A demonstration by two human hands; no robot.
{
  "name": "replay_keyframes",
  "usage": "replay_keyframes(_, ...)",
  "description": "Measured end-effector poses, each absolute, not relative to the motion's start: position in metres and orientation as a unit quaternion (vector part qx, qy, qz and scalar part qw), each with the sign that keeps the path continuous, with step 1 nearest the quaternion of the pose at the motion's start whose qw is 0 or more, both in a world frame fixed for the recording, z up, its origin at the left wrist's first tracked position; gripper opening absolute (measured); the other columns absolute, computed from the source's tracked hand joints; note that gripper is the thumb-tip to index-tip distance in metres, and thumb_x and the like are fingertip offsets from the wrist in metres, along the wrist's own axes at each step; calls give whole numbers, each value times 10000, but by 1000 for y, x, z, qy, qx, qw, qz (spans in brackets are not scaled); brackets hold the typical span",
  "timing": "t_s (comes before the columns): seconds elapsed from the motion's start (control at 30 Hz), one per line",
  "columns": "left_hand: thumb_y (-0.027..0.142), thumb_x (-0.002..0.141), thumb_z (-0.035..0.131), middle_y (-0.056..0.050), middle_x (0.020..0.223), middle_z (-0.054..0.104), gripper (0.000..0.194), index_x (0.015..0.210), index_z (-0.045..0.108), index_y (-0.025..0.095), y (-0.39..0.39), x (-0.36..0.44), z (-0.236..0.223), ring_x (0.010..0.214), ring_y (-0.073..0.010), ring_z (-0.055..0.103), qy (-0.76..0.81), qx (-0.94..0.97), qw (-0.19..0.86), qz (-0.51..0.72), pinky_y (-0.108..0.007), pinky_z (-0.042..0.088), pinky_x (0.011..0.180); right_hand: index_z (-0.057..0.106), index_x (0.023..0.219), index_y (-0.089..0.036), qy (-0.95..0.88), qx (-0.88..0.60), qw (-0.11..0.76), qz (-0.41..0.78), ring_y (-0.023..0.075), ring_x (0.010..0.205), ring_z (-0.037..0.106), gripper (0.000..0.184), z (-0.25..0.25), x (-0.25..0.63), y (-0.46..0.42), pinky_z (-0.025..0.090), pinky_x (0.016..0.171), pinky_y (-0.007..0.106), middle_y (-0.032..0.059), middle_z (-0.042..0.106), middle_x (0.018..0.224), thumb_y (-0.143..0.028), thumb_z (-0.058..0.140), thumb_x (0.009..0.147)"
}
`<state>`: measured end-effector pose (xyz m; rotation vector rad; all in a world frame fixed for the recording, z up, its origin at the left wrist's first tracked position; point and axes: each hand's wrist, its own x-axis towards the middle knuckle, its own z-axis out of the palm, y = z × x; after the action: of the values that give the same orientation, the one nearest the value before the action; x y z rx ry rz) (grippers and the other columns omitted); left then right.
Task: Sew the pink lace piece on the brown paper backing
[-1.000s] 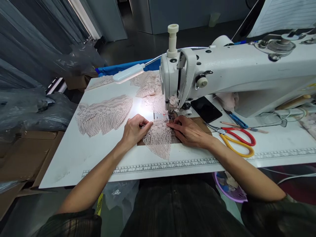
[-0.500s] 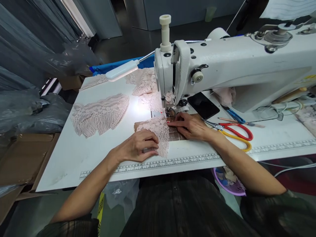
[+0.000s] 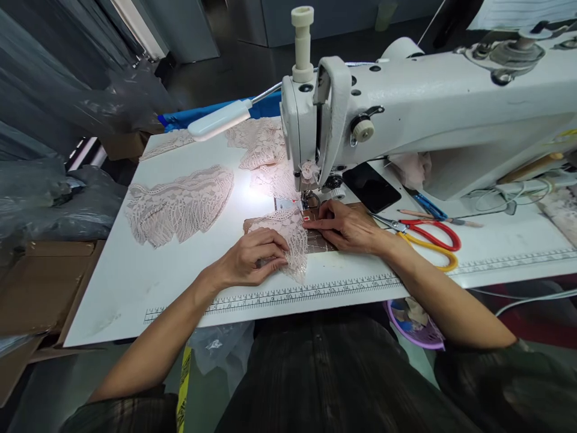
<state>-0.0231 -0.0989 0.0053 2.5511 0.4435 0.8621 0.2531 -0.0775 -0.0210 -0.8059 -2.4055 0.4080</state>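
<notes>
A pale pink lace piece (image 3: 295, 249) lies just in front of the sewing machine's presser foot (image 3: 307, 199). My left hand (image 3: 255, 255) is closed on its left part, thumb and fingers pinching the fabric. At the lace's right edge, my right hand (image 3: 345, 227) has its fingertips together beside a small red-and-white mark (image 3: 306, 218). What lies between those fingertips is partly hidden. Under both the lace and my right hand is a brown, shiny plate (image 3: 322, 243) on the machine bed. Another pink lace piece (image 3: 180, 204) lies flat to the left.
More lace (image 3: 264, 144) lies behind the needle area, under a lamp (image 3: 220, 120). Right of my right hand are a black phone (image 3: 372, 187), scissors (image 3: 428, 234) with red and yellow handles, and a blue cutter (image 3: 429, 206). A printed ruler (image 3: 288, 296) runs along the table's front edge.
The whole view has shifted slightly. Both hands stay at the lace in nearly the same pose, and the lace by the presser foot has barely moved.
</notes>
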Motion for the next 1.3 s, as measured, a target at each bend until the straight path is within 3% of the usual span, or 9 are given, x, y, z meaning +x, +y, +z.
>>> replay_keyframes(0.27, 94, 855, 637, -135, 989, 734, 73, 800, 646, 140, -103, -24, 13, 886, -198, 715, 194, 886, 271, 323, -335, 606, 733, 710, 1200, -254, -899, -347, 237, 126, 197, 851, 506, 316, -17, 244, -78, 474, 767, 348, 106, 557, 959, -257, 490, 973)
replay_keyframes(0.43, 99, 887, 580, -130, 1020, 750, 105, 803, 600, 158, -103, -22, 14, 984, -214, 719, 208, 884, 270, 321, -412, 598, 881, 714, 1177, -238, -895, -368, 219, 121, 212, 862, 505, 323, -13, 241, -81, 468, 778, 359, 112, 566, 944, -277, 458, 986)
replay_keyframes(0.63, 162, 952, 517, -162, 1080, 738, 149, 806, 545, 170, -100, -26, 12, 1055, -225, 703, 235, 874, 280, 320, -423, 599, 890, 632, 1318, -266, -887, -339, 260, 175, 177, 876, 543, 376, -17, 252, -78, 496, 826, 338, 93, 563, 986, -262, 420, 1007)
replay_keyframes(0.87, 148, 934, 538, -149, 1101, 737, 145, 793, 567, 171, -101, -26, 15, 1094, -233, 690, 213, 877, 296, 311, -489, 562, 986, 664, 1273, -304, -909, -342, 214, 106, 185, 816, 474, 346, -21, 244, -75, 463, 739, 322, 89, 520, 930, -330, 448, 1003)
replay_keyframes(1.03, 97, 911, 570, -150, 1092, 739, 102, 832, 597, 156, -104, -20, 8, 1096, -219, 691, 196, 894, 273, 296, -459, 583, 963, 662, 1279, -288, -903, -358, 219, 92, 191, 817, 470, 355, -20, 242, -79, 456, 723, 330, 99, 517, 938, -338, 438, 1008)
replay_keyframes(1.3, 133, 926, 589, -146, 1090, 742, 76, 866, 630, 155, -102, -20, 3, 1088, -210, 698, 201, 893, 261, 307, -419, 613, 913, 674, 1259, -289, -889, -326, 272, 171, 173, 827, 504, 347, -20, 251, -78, 494, 789, 333, 72, 527, 903, -284, 437, 1006)
